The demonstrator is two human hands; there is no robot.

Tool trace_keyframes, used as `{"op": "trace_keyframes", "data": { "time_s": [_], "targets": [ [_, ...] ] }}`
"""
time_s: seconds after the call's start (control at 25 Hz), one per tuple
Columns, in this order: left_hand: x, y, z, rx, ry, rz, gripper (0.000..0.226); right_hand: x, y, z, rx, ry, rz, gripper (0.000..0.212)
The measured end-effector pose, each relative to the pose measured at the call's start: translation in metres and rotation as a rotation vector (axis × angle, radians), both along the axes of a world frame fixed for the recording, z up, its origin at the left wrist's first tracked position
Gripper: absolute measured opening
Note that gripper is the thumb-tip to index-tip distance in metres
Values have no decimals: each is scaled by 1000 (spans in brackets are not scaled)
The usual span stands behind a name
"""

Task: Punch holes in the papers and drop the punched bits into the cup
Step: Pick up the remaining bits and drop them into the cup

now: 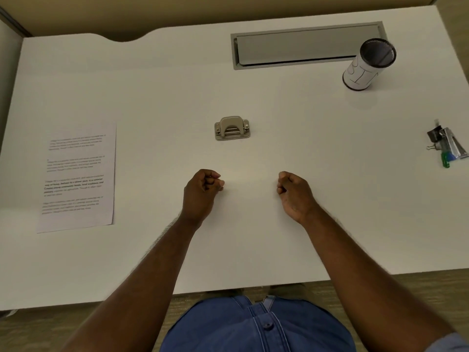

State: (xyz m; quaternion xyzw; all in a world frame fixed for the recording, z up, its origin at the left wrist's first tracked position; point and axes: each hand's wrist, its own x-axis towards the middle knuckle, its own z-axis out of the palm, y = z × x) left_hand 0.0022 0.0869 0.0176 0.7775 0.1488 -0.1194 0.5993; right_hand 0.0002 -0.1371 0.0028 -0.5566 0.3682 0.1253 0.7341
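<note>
A beige two-hole punch [232, 128] stands in the middle of the white desk [253, 237]. A printed sheet of paper [77, 177] lies flat at the left. A white cup [368, 64] with a dark mesh inside stands upright at the far right. My left hand [203, 193] and my right hand [295, 193] rest on the desk in loose fists, side by side, a little nearer to me than the punch. Neither hand holds anything or touches the punch, the paper or the cup.
A grey cable hatch [307, 44] is set into the desk behind the punch, next to the cup. A cluster of binder clips and small stationery [445, 146] lies at the right edge. The desk's front edge runs just above my lap.
</note>
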Motion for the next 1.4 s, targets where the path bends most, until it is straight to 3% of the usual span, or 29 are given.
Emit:
{"op": "trace_keyframes", "data": {
  "time_s": [0.08,0.2,0.52,0.72,0.88,1.12,1.4],
  "targets": [
    [8,-25,5,-5,-3,-29,11,9,-17,9,101,-35,-41,31],
    [28,-71,14,-13,-14,-74,11,32,-60,25,61,-51,-47,29],
    [139,-263,55,16,-214,-290,7,152,-206,68,-588,-190,153,17],
    [223,-344,65,112,-380,-270,9,228,-263,85,-947,-302,264,23],
    [272,-373,60,276,-446,-350,7,267,-285,88,-1030,-368,363,16],
    [304,-387,54,630,-483,-479,24,290,-300,85,-1031,-327,469,16],
    [305,-386,60,491,-443,-375,11,293,-296,96,-1132,-357,464,8]
  ]
}}
